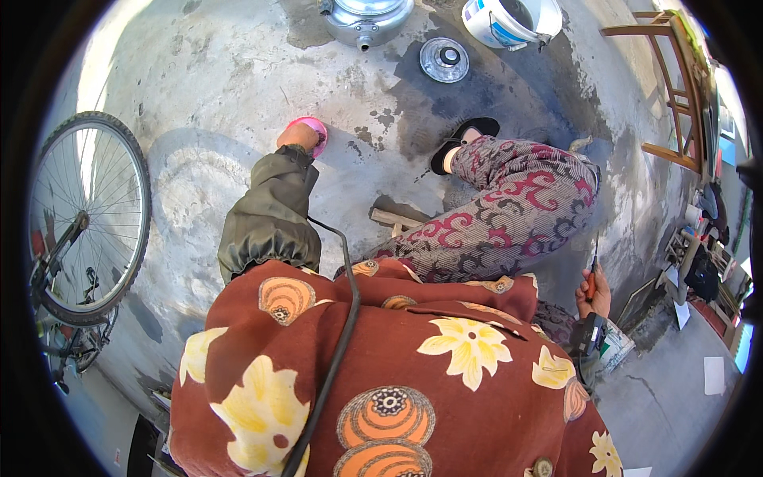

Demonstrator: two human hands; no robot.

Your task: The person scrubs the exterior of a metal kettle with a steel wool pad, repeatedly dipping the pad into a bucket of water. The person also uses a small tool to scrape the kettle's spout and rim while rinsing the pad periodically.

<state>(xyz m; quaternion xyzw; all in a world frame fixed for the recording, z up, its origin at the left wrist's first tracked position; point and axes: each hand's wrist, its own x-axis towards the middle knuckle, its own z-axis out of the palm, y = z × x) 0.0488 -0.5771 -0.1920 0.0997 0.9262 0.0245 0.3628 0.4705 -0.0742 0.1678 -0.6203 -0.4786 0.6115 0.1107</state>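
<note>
My left hand (pixel 298 137) reaches out over the concrete floor. It grips a bright pink round thing (pixel 321 137), which looks like a small plastic dish; the hand covers most of it, and my fingertips are hidden. Off to the right, beside my knee, my right hand (pixel 594 294) is closed round the orange-red handle of a screwdriver (pixel 590 285). Its thin dark shaft points away from me. The two hands are far apart, with my bent leg in patterned trousers (pixel 509 207) between them.
A metal kettle (pixel 368 24) stands far ahead, with a round metal lid (pixel 444 60) and a white bucket (pixel 509 28) to its right. A bicycle wheel (pixel 91 215) is at left. Wooden furniture (pixel 675 87) stands at far right. A dark cable (pixel 346 318) runs over my clothing.
</note>
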